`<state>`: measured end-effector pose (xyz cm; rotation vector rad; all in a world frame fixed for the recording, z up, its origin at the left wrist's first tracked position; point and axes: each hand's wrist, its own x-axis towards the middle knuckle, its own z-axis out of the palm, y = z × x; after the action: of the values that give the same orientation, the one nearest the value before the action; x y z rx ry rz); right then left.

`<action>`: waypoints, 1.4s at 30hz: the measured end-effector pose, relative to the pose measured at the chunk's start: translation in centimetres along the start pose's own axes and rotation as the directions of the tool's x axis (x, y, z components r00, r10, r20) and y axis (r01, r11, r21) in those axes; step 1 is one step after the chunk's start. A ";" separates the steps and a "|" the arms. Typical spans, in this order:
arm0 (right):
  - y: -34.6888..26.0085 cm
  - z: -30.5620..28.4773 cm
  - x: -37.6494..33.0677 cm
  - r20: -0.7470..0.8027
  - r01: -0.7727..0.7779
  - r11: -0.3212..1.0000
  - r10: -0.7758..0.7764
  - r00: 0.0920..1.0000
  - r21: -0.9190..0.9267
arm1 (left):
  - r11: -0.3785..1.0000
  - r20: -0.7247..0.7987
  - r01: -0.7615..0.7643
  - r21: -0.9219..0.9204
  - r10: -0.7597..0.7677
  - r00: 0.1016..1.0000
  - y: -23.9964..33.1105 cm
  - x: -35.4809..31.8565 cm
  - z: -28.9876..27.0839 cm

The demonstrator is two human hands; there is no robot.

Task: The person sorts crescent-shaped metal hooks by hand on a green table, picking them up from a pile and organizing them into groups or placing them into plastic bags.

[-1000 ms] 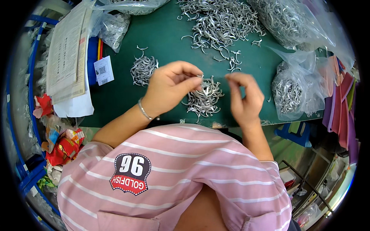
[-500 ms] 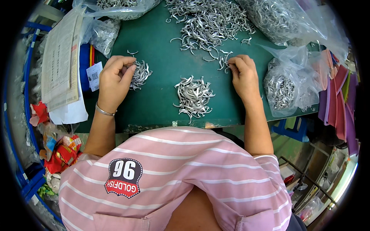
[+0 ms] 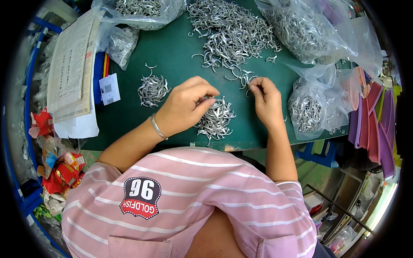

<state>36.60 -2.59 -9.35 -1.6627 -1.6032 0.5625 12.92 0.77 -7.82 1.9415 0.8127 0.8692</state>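
Nearest the body, on the green mat, lay the middle heap of small bent metal hooks, just beside the table's near edge. The left hand rested at that heap's left side, fingers pinched narrow against the thumb over its top, apparently closed on a hook or two, though the piece itself could not be made out. The right hand sat a little apart to the right, its fingertips pinched on a hook at the near fringe of the big pile. By the look of it, the step in hand was sorting: hooks picked off the loose pile and dropped into small counted or checked heaps. The next move would call for a light pinch that frees one hook without dragging its tangled neighbours along, then a short carry to a heap. Counted: two hands; two small heaps, the middle one and a left heap lying well clear of the hands; one big loose pile farther back; four clear bags of hooks, one at the right near the right hand, one behind it, one at the far left, and a smaller one beside the papers. Single hooks were far too many and too tangled to count.
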 end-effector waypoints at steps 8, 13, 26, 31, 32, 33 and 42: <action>-2.6 1.6 -2.4 0.273 -0.216 0.764 0.054 0.960 0.608 | 0.760 0.119 0.317 -0.567 -0.305 0.945 0.1 0.9 1.2; -3.9 1.7 -2.8 0.068 0.365 0.910 -0.384 0.921 0.198 | 0.659 0.198 0.437 -0.613 -0.408 0.891 0.3 0.4 0.7; 2.0 0.2 -1.1 -0.073 0.129 0.939 -0.160 0.984 -0.318 | 0.831 0.197 0.464 -0.307 -0.421 0.885 -1.6 -1.3 0.9; -0.6 0.3 -2.2 -0.090 0.149 0.989 -0.147 0.985 0.014 | 0.922 0.051 0.306 -0.238 -0.302 0.952 -0.7 -1.2 1.0; -1.4 0.5 -2.4 -0.084 0.219 0.974 -0.214 0.973 0.054 | 0.929 0.048 0.279 -0.242 -0.276 0.960 0.1 -0.9 1.1; -2.3 0.8 -2.6 -0.044 0.305 0.946 -0.302 0.952 0.109 | 0.936 0.038 0.253 -0.245 -0.251 0.967 0.6 -0.9 1.1; -1.1 1.5 -0.9 -0.013 0.241 0.963 -0.244 0.970 -0.124 | 0.979 0.007 0.160 -0.128 -0.161 0.987 -0.2 -1.9 -0.9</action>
<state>34.71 -3.19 -9.62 -1.5221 -1.8189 0.3205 11.09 -0.25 -8.14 1.7369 0.8809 0.8078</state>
